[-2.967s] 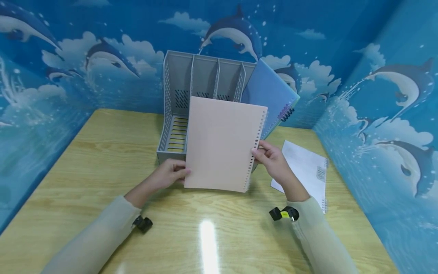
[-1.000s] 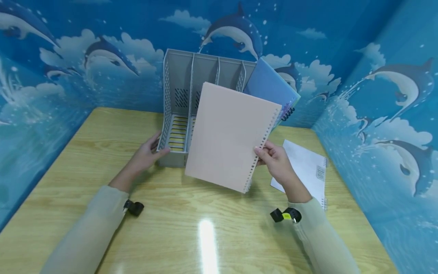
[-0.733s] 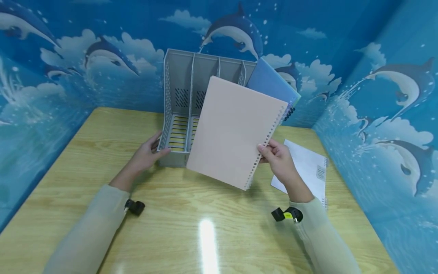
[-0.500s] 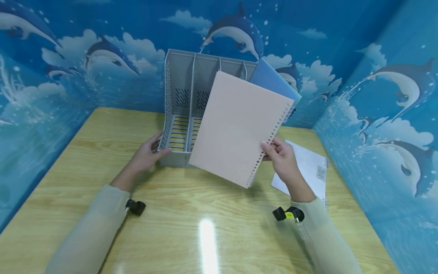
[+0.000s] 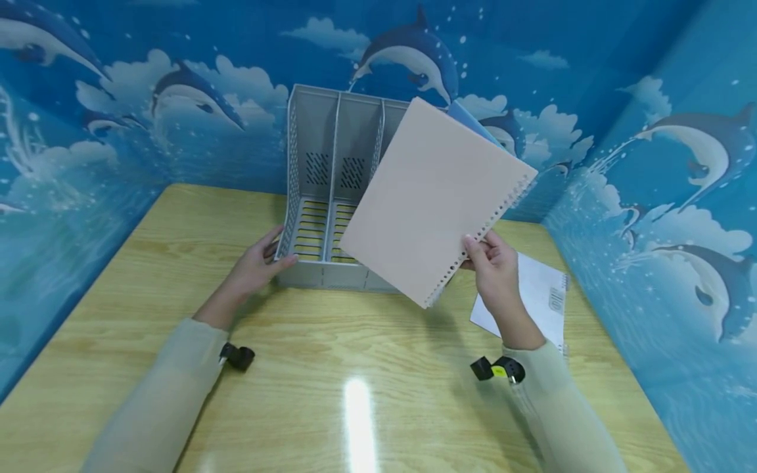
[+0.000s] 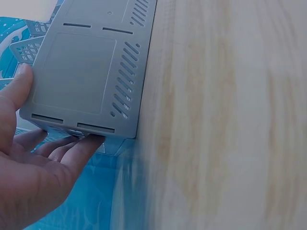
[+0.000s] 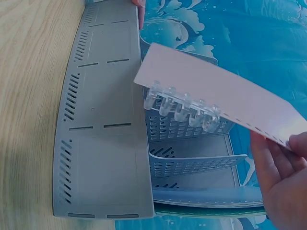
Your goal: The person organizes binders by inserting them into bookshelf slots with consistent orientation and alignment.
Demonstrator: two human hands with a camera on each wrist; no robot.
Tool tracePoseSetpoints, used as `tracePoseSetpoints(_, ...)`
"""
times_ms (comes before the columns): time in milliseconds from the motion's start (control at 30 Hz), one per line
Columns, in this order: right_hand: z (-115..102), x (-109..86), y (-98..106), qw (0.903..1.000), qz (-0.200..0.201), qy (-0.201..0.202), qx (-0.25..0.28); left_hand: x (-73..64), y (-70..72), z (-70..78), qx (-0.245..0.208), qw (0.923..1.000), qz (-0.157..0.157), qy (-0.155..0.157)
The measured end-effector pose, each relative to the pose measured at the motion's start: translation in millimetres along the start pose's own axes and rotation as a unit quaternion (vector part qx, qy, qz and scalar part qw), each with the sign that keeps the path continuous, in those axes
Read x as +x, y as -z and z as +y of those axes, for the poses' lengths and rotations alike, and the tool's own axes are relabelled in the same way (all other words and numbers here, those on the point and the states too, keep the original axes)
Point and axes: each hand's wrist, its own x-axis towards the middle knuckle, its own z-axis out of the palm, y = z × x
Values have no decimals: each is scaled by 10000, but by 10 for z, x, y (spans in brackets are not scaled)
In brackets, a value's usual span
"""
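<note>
My right hand [image 5: 497, 269] pinches a pale pink loose-leaf notebook [image 5: 437, 197] by its punched, ring-bound edge, thumb in front. The notebook hangs tilted in front of the right part of a grey file rack [image 5: 313, 141]. Its clear binding rings [image 7: 182, 110] show in the right wrist view, close over the rack's dividers. My left hand [image 5: 251, 269] grips the rack's front left corner, its thumb over the front edge and fingers round the side. Behind the pink notebook, a blue notebook [image 5: 470, 119] stands in the rightmost compartment, mostly hidden in the head view.
A white spiral notebook [image 5: 538, 289] lies on the wooden table [image 5: 307, 381] at the right, partly behind my right hand. The two left compartments of the rack show bare slotted floors. Dolphin-printed blue walls [image 5: 225, 39] stand close behind the rack and at both sides.
My left hand has let go of the pink notebook and moved left to take hold of the rack. My right hand has shifted the notebook up and right, turning it clockwise.
</note>
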Motion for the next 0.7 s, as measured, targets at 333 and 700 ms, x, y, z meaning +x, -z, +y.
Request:
tracePoseSetpoints(333, -5, 2, -41, 9991, 398, 113, 94, -12, -8, 21, -55, 9999, 56, 93)
tracePoseSetpoints(700, -36, 10, -109, 9943, 1006, 246, -260, 4, -8, -14, -152, 9998, 91, 22)
